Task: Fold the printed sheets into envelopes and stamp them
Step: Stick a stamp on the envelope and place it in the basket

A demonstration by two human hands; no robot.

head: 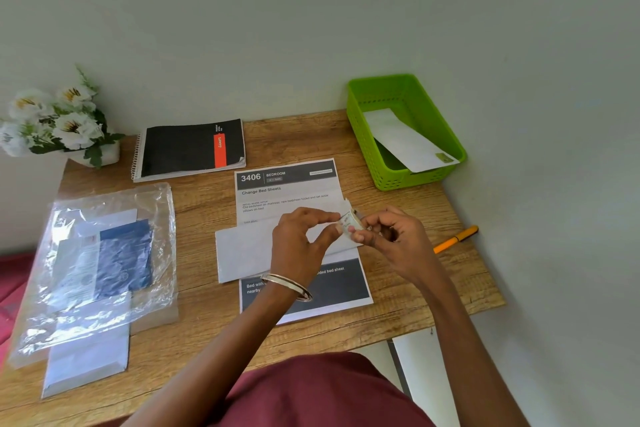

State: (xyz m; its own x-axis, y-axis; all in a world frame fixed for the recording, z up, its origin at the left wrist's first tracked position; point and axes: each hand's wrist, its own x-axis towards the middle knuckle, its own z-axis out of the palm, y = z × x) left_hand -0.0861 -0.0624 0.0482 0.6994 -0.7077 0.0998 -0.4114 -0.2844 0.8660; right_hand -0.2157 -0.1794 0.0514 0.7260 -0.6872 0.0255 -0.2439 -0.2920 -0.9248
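While both hands pinch a small white stamp strip (350,224) between them, left hand (301,239) and right hand (388,236) hover over a plain white envelope (249,250) lying across the printed paper sheet (287,187) on the wooden surface (194,288); another white envelope (408,142) sits inside the green plastic basket (367,135)

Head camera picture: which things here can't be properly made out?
- Small white item pinched by both hands (left, right): too small; fingers cover it.
- Printed sheet: middle hidden by envelope and hands.
- Bag: glare blurs contents.
- Envelope in basket: stamp area too small.
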